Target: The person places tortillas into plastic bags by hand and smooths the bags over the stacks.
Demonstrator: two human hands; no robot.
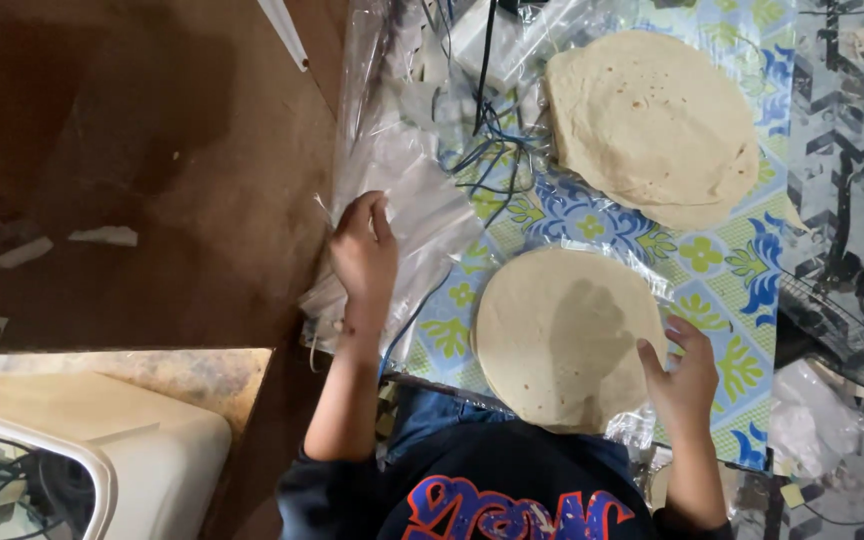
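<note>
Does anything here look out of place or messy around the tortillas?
Yes. A tangle of blue and black cables lies across the patterned tablecloth beside the far tortilla stack, under loose clear plastic bags that the left hand touches. The right hand steadies the near tortilla stack.

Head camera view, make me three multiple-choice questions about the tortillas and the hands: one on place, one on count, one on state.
1. Where does the left hand rest?
A. on the clear plastic bags
B. on the far tortilla stack
C. on the floor

2. How many tortilla stacks lie on the patterned tablecloth?
A. one
B. two
C. four

3. How is the right hand?
A. closed in a fist
B. open at the edge of the near tortilla stack
C. holding a knife

Answers: 1 A, its fingers lie on the plastic. 2 B, the near stack and the far tortilla stack. 3 B, its fingers are spread beside the rim.
</note>
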